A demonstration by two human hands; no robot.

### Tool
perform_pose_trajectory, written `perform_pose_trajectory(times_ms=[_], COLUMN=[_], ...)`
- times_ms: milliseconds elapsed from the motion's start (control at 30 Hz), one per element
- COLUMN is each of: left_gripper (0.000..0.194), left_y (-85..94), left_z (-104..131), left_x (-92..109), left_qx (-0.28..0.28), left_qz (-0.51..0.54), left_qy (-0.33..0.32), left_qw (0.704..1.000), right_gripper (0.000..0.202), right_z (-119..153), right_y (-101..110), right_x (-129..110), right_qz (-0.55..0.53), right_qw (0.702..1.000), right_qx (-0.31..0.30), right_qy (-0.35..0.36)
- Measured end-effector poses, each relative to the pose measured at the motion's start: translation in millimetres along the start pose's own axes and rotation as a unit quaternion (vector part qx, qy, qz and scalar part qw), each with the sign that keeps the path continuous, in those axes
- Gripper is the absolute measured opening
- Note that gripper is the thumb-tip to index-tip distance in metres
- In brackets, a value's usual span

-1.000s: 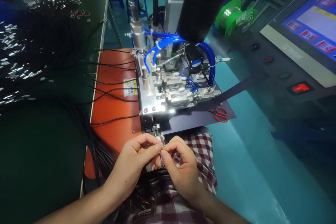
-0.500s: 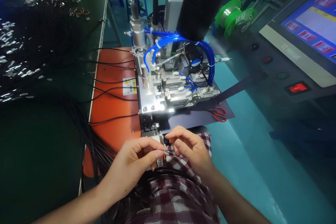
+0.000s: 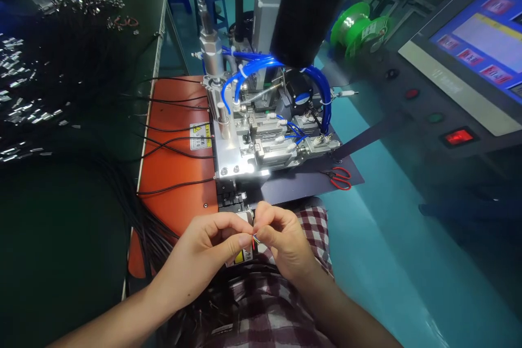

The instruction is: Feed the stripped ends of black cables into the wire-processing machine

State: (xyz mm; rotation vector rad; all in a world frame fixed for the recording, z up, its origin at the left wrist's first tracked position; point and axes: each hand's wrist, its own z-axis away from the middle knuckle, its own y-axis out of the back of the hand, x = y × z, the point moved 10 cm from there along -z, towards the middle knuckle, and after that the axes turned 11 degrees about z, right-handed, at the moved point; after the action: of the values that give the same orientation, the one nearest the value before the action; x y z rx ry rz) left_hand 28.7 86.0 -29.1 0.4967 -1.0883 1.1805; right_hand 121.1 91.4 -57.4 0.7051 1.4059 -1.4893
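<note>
Thin coloured wires [image 3: 254, 240], red, blue and yellow-green among them, stick out between my two hands. My left hand [image 3: 218, 244] is closed in a pinch of thumb and forefinger on these wires. Close against it, my right hand [image 3: 285, 242] pinches at the same wires, thumb and forefinger together. The cable that the wires belong to is mostly hidden by my fingers. Just in front of my hands stands the machine [image 3: 269, 136] of metal blocks and blue air tubes, with a yellow-and-white label [image 3: 241, 256] partly seen below my fingers.
Black cables [image 3: 175, 182] lie across the orange plate [image 3: 175, 141] on the left and hang in a bundle [image 3: 134, 217]. A pile of dark cables [image 3: 73, 49] covers the green table. Red-handled scissors [image 3: 340, 178] lie right, beneath a control panel [image 3: 468, 87]. A green solder spool [image 3: 356, 27] stands behind.
My right hand has moved left to meet my left hand, and its thumb and forefinger have closed on the wires. My left hand has stayed nearly in place.
</note>
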Motion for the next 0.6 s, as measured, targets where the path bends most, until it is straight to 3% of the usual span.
perform_pose_trajectory(times_ms=[133, 300, 600], left_gripper=[0.014, 0.019, 0.014], left_y=[0.2, -2.3, -1.7], left_z=[1, 0, -1], left_x=[3, -1, 0], left_qx=[0.002, -0.01, 0.0], left_qz=[-0.001, 0.0, 0.037], left_qy=[-0.012, -0.004, -0.006], left_qw=[1.0, 1.0, 0.999], right_gripper=[0.03, 0.011, 0.037], right_z=[1, 5, 0], right_y=[4, 0, 2], right_x=[-6, -13, -13], right_qz=[-0.013, 0.101, -0.012], right_qw=[1.0, 0.993, 0.997], right_qx=[0.005, -0.012, 0.054], right_qy=[0.013, 0.067, 0.046])
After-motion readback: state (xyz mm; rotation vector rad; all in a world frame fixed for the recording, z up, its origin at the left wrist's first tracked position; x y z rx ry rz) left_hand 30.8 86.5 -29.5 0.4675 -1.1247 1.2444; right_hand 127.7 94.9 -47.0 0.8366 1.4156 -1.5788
